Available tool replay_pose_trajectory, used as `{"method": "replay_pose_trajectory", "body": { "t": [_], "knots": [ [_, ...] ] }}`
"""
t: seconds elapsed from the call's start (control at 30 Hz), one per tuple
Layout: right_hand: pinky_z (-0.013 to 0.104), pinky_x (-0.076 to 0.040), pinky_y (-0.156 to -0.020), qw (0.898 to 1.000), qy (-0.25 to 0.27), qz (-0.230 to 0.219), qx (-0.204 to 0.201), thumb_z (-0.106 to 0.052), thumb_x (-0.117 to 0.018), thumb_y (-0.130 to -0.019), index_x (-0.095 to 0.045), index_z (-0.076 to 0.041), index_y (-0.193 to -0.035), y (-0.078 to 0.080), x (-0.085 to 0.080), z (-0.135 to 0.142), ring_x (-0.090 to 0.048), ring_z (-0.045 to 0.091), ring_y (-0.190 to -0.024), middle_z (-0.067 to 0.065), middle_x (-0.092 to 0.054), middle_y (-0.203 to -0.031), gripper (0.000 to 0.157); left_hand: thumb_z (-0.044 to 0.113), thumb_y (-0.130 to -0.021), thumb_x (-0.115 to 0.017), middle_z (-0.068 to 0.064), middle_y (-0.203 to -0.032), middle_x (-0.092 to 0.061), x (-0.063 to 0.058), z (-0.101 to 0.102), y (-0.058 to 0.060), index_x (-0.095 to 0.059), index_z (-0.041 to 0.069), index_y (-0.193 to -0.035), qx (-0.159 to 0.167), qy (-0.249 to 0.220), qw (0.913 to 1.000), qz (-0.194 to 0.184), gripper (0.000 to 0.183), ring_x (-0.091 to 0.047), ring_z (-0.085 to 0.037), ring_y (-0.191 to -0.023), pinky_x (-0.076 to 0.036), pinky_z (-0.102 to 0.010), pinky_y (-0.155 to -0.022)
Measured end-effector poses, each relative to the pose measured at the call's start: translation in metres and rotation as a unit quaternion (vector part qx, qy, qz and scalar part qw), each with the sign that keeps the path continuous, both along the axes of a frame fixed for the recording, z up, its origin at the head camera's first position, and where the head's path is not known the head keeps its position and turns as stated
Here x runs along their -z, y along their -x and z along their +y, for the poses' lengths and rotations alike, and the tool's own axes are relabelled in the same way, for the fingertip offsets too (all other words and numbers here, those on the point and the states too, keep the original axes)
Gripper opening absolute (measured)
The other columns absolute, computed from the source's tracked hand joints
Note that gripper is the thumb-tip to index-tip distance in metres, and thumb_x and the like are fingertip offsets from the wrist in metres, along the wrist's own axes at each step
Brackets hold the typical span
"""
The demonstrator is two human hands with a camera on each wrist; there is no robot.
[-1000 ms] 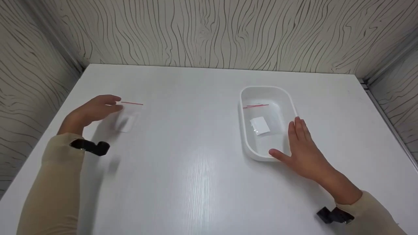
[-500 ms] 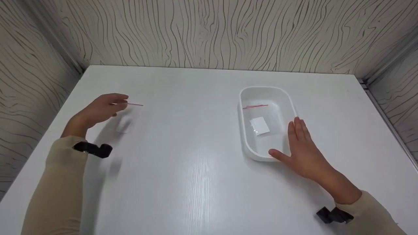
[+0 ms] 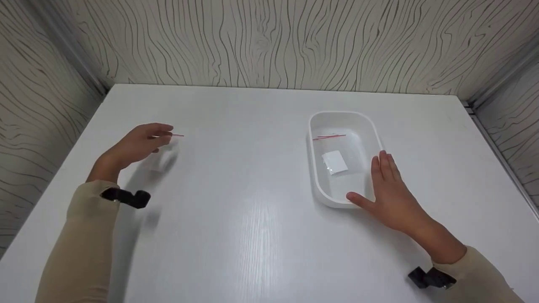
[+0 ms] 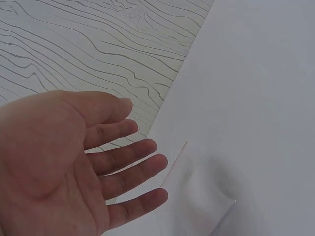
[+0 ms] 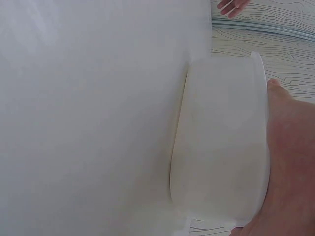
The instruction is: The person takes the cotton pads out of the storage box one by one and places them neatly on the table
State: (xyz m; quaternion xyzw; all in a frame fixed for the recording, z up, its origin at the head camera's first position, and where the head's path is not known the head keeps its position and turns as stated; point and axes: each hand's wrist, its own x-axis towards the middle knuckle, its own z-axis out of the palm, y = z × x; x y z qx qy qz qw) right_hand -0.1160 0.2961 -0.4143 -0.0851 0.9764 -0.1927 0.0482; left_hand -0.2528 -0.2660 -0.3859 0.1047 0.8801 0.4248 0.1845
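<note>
My left hand [image 3: 145, 143] hovers over the left part of the table, its fingers extended and slightly spread in the left wrist view. Below and beside it lies a clear zip bag [image 4: 204, 201] with a red line along its top edge; the head view shows the hand covering part of it. On the right stands a white plastic box [image 3: 313, 168] with rounded corners. My right hand [image 3: 391, 200] rests at its near right corner, fingers straight along the right rim and thumb on the near rim. In the box lie red-lined clear bags and a white rectangular piece [image 3: 335, 162].
The white table [image 3: 236, 176] meets a wood-grain patterned wall [image 3: 261, 42] at the back, with similar panels to the left and right. Small black devices [image 3: 126, 197] are strapped at both sleeve cuffs.
My left hand has moved to the right over the zip bag, covering more of its red line. The right hand and the box have stayed in place.
</note>
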Motion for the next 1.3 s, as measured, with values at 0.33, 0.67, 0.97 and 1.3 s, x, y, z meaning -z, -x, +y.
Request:
{"method": "replay_pose_trajectory", "body": {
  "t": [0.33, 0.67, 0.97, 1.3],
  "knots": [
    [0.063, -0.012, -0.119, 1.0, -0.003, 0.003, 0.001, -0.064, -0.061, -0.094, -0.002, 0.015, -0.155, 0.0, 0.0, -0.001, 0.012, 0.046, -0.152, 0.031, 0.011, -0.165, 0.116, 0.019, -0.108, -0.051, -0.023, -0.152, -0.045, 0.0, 0.018, -0.008, -0.039, -0.004, -0.152, 0.007, -0.021, 0.9996, 0.017, 0.051, -0.046, -0.037, -0.137, -0.042, -0.053, -0.109],
    [0.061, -0.008, -0.121, 1.0, 0.001, 0.006, -0.001, -0.062, -0.06, -0.095, -0.002, 0.015, -0.155, -0.001, 0.0, -0.001, 0.014, 0.044, -0.152, 0.031, 0.012, -0.165, 0.114, 0.019, -0.108, -0.051, -0.022, -0.152, -0.045, -0.002, 0.034, -0.008, -0.04, -0.002, -0.152, 0.026, -0.03, 0.9989, 0.022, 0.05, -0.046, -0.035, -0.138, -0.043, -0.052, -0.108],
    [0.062, -0.01, -0.12, 1.0, 0.002, 0.005, 0.001, -0.063, -0.061, -0.095, -0.002, 0.016, -0.155, -0.001, 0.001, -0.001, 0.012, 0.046, -0.152, 0.031, 0.011, -0.164, 0.115, 0.021, -0.107, -0.053, -0.018, -0.15, -0.049, -0.001, 0.045, -0.008, -0.044, 0.001, -0.15, 0.027, -0.038, 0.9986, 0.024, 0.049, -0.048, -0.031, -0.137, -0.043, -0.05, -0.109],
    [0.064, -0.011, -0.119, 1.0, 0.001, 0.001, 0.002, -0.063, -0.061, -0.094, -0.002, 0.015, -0.155, -0.001, -0.002, -0.002, 0.013, 0.046, -0.152, 0.031, 0.011, -0.165, 0.116, 0.021, -0.107, -0.054, -0.015, -0.15, -0.05, 0.006, 0.055, -0.008, -0.046, 0.003, -0.15, 0.028, -0.056, 0.9978, 0.019, 0.047, -0.048, -0.029, -0.137, -0.044, -0.049, -0.11]
  ]
}}
